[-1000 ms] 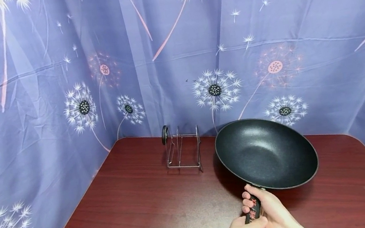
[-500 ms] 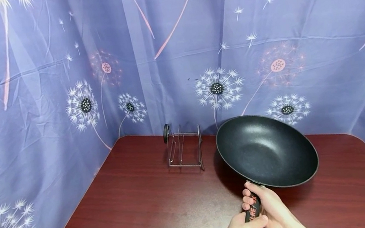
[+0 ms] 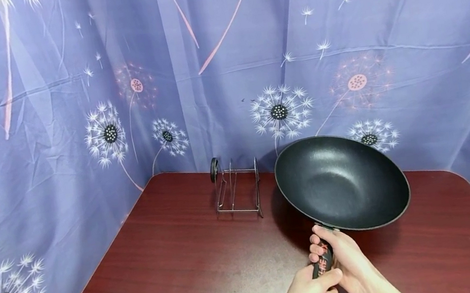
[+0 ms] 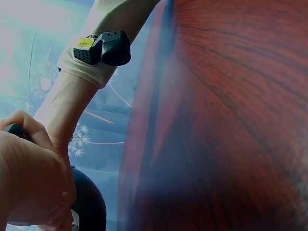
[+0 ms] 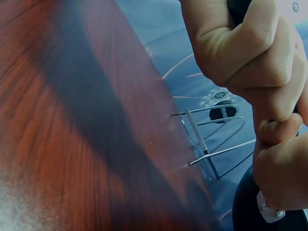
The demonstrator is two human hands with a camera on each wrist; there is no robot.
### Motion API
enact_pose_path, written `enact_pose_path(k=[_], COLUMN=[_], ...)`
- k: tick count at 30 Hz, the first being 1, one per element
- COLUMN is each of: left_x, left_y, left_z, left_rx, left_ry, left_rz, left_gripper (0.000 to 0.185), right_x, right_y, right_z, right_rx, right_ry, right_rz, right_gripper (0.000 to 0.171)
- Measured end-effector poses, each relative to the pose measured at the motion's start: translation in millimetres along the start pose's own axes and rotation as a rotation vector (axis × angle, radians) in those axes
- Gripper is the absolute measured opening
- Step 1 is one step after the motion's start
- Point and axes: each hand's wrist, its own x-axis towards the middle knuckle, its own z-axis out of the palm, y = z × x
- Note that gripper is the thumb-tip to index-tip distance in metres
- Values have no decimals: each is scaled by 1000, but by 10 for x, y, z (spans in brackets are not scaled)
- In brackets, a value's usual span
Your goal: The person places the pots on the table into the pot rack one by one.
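Mid-frame I see a wire rack [image 3: 236,188] on my table [image 3: 167,270]; a dandelion-print curtain [image 3: 47,94] fills the upper frame.

Red capital letters run along the black handle [image 3: 324,264] of the black non-stick wok [image 3: 341,182]. The two hands gripping it cover most of them; only a fragment that looks like "HE" followed by an "X" shows between the fingers in the head view, and the full word cannot be made out. In the left wrist view, a small yellow label [image 4: 85,43] sits on the black wrist-worn device [image 4: 103,48]; its print is too small to read.
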Motion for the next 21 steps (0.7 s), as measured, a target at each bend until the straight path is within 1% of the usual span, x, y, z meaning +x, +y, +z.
enact_pose_path(k=[5, 11, 17, 21], left_x=[-7, -22, -34, -47], left_y=[-5, 13, 49, 95], left_z=[-5, -14, -12, 3], left_rx=[13, 35, 18, 18], left_ry=[-8, 4, -27, -28], left_rz=[37, 54, 88, 84], left_gripper=[8, 10, 12, 13], right_x=[-4, -15, -22, -30], right_y=[-11, -26, -64, -104], right_z=[44, 106, 159, 194], right_rx=[-1, 1, -7, -16], right_ry=[30, 53, 55, 49], right_rz=[-27, -54, -72, -99], right_gripper=[23, 20, 18, 18])
